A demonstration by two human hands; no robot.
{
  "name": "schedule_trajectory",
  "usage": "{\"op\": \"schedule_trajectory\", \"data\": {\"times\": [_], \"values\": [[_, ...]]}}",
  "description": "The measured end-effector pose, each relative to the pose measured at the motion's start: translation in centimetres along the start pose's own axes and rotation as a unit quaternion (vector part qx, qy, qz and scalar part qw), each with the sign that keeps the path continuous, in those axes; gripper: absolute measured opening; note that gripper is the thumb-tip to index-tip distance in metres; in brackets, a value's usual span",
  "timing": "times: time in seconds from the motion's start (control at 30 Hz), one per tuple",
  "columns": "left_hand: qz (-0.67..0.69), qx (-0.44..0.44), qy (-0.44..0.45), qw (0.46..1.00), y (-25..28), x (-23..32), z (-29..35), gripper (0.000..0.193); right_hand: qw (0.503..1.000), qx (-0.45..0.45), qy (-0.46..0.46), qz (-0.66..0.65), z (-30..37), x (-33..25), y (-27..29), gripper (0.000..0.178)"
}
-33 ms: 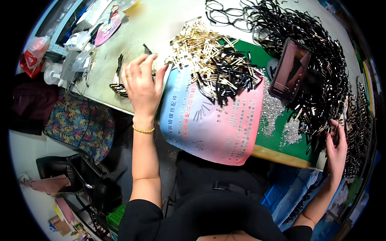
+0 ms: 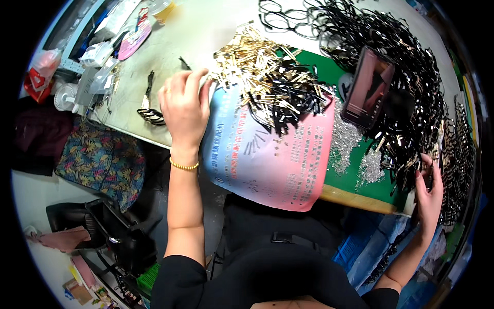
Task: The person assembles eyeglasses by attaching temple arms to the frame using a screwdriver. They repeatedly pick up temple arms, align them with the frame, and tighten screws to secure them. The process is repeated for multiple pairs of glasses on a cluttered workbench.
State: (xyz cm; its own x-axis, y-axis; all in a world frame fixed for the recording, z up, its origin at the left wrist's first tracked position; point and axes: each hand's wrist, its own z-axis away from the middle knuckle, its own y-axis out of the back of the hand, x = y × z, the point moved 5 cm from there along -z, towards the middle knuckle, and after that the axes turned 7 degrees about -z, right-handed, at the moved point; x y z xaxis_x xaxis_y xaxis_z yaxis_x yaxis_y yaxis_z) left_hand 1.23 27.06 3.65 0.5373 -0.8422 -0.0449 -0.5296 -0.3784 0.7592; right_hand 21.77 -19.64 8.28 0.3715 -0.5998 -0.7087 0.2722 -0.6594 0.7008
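My left hand is above the table, just left of a heap of gold and black eyeglass temples. Its fingers bend downward with the thumb apart, and I see nothing held; the fingertips are partly hidden. Beside it on the left lie a few black eyeglass frames. At the right edge, my right hand has thumb and index finger closed about a black eyeglass frame at the rim of a large pile of black eyeglass frames; the grip is partly hidden. The temples lie partly on a blue-and-pink printed sheet.
A phone with a lit screen leans among the black frames. Small silvery screws lie heaped on a green mat. At the back left are a pink fan and a yellow cup. A patterned bag hangs beyond the table's left edge.
The fingers of my left hand have drawn closer together, and the hand has dipped slightly. My right hand stays at the pile with little movement. The whole view has shifted slightly.
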Motion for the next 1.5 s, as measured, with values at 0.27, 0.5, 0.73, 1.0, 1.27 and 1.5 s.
{"op": "schedule_trajectory", "data": {"times": [0.27,0.5,0.73,1.0,1.27,1.5], "values": [[0.044,-0.296,0.161,0.94,-9.7,-1.9,-3.8,0.027,0.974,-0.094,-0.084,-0.19,4.3,-2.0,-4.5,0.012],[0.207,-0.112,0.207,0.95,-4.4,1.5,-2.9,0.031,0.948,-0.127,-0.139,-0.258,6.2,-0.9,-4.9,0.01],[0.721,-0.273,0.194,0.606,6.4,17.8,5.9,0.01,0.921,-0.259,-0.011,-0.29,5.7,-5.2,-8.7,0.035],[0.754,-0.304,0.27,0.515,5.8,18.5,9.5,0.009,0.939,-0.217,0.048,-0.264,5.8,-5.9,-10.0,0.028],[0.753,-0.318,0.197,0.542,6.3,18.0,9.8,0.009,0.943,-0.264,0.087,-0.181,5.0,-6.0,-9.5,0.016],[0.777,-0.324,0.193,0.503,6.2,18.5,11.5,0.01,0.935,-0.277,0.042,-0.219,5.9,-6.2,-9.5,0.015]]}}
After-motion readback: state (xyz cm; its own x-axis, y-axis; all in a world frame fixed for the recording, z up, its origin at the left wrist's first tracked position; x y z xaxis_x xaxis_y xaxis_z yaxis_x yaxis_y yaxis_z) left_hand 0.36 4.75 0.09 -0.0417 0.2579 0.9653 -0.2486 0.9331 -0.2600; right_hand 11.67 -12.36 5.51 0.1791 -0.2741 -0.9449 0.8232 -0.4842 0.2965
